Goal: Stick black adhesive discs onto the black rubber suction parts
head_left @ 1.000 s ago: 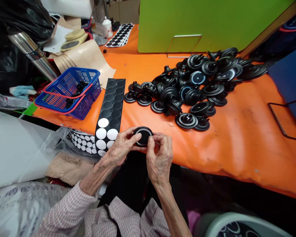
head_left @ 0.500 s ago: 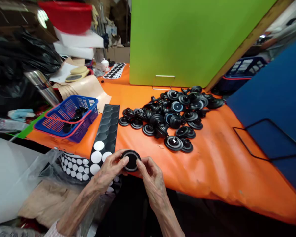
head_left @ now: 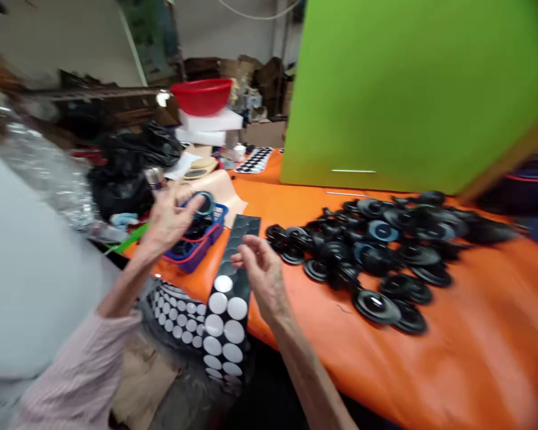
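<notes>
Left hand (head_left: 168,221), head view: we saw it gripping a round black part (head_left: 204,203) with a bluish ring, thumb on the part's edge, above the blue basket (head_left: 198,255). Blur softened the fingers; we could not tell whether the part touched the basket's contents. Right hand (head_left: 264,272): loosely open, fingers half curled, nothing visible in its grasp, over the sticker strip (head_left: 226,304) just right of the basket. We recorded that strip as dark at its far end, white circles down its near end, which hung past the edge of the orange table cover (head_left: 488,322). Farther right of the basket we noted a heap of black parts (head_left: 336,251), a green board (head_left: 407,95) standing behind it. Beyond the basket we saw beige paper (head_left: 228,188) and a red basin (head_left: 201,97) on white blocks (head_left: 213,121).
</notes>
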`<act>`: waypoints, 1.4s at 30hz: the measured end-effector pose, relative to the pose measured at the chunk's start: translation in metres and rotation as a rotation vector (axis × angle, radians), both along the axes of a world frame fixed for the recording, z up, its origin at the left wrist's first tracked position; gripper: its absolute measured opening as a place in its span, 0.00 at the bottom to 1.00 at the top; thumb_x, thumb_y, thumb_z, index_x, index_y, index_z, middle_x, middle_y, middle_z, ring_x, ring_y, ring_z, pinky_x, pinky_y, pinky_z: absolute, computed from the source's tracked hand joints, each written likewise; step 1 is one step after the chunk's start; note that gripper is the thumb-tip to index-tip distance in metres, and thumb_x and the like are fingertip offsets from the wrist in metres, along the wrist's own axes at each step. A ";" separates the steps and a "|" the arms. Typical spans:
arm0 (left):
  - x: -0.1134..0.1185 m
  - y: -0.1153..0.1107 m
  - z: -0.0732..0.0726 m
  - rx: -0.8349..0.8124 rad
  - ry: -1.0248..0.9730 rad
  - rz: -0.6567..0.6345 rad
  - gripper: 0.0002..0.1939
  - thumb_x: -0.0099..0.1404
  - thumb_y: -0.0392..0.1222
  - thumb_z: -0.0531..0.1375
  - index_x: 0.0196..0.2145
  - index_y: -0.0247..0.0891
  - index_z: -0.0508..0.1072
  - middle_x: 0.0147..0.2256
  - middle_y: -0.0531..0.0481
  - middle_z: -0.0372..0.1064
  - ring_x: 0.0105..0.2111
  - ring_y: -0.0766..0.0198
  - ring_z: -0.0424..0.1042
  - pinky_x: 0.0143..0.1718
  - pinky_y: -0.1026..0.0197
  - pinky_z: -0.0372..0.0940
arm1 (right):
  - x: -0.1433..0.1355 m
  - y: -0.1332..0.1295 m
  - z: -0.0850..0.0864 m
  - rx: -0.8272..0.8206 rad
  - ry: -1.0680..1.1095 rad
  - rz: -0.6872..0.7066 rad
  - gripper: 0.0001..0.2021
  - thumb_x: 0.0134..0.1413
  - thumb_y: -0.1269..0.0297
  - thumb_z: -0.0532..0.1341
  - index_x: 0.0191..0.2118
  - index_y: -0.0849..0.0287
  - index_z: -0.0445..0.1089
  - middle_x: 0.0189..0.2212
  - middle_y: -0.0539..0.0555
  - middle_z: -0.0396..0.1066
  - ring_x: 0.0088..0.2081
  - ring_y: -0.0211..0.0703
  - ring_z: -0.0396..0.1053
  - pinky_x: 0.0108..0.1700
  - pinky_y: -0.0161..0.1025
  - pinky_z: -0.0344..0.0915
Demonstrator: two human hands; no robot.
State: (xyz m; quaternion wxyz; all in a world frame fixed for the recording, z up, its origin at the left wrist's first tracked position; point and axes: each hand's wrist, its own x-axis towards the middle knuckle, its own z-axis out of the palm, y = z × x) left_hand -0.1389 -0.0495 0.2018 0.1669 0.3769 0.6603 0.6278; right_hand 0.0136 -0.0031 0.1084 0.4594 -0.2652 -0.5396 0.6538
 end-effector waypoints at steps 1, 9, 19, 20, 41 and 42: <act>0.003 -0.003 -0.004 -0.054 0.191 0.100 0.27 0.59 0.44 0.65 0.55 0.38 0.69 0.50 0.44 0.69 0.36 0.64 0.72 0.45 0.57 0.66 | 0.009 -0.005 -0.012 0.108 -0.107 -0.043 0.10 0.57 0.58 0.56 0.40 0.57 0.66 0.32 0.51 0.70 0.33 0.41 0.72 0.39 0.42 0.71; 0.102 -0.025 -0.151 -0.209 0.453 -0.352 0.12 0.63 0.44 0.54 0.35 0.38 0.76 0.36 0.45 0.75 0.38 0.57 0.74 0.43 0.56 0.68 | 0.137 -0.008 -0.110 0.587 -0.863 -0.719 0.15 0.61 0.68 0.49 0.49 0.58 0.68 0.48 0.64 0.65 0.52 0.53 0.62 0.53 0.56 0.64; 0.180 0.033 -0.195 -0.188 0.631 -0.300 0.10 0.64 0.35 0.52 0.35 0.38 0.74 0.34 0.43 0.69 0.38 0.54 0.68 0.43 0.50 0.65 | 0.178 0.052 -0.104 0.599 -1.059 -0.748 0.14 0.61 0.63 0.49 0.44 0.62 0.68 0.40 0.63 0.71 0.46 0.54 0.65 0.51 0.57 0.58; 0.181 0.036 -0.199 -0.183 0.637 -0.282 0.10 0.64 0.35 0.52 0.35 0.38 0.74 0.34 0.42 0.68 0.38 0.53 0.67 0.43 0.50 0.65 | 0.176 0.053 -0.104 0.597 -1.068 -0.754 0.14 0.61 0.63 0.50 0.45 0.63 0.68 0.40 0.63 0.71 0.46 0.55 0.65 0.52 0.58 0.57; 0.176 0.048 -0.224 -0.048 0.557 -0.162 0.20 0.63 0.41 0.53 0.50 0.30 0.69 0.37 0.40 0.67 0.37 0.53 0.68 0.43 0.46 0.66 | 0.157 0.064 -0.088 0.767 -0.973 -0.548 0.24 0.52 0.68 0.59 0.56 0.64 0.62 0.47 0.63 0.66 0.50 0.53 0.64 0.52 0.49 0.64; 0.175 0.048 -0.222 -0.048 0.533 -0.165 0.19 0.63 0.41 0.52 0.49 0.31 0.70 0.36 0.40 0.67 0.37 0.53 0.69 0.43 0.47 0.67 | 0.158 0.064 -0.087 0.762 -0.967 -0.549 0.24 0.52 0.68 0.59 0.56 0.64 0.62 0.47 0.63 0.66 0.50 0.53 0.64 0.52 0.49 0.65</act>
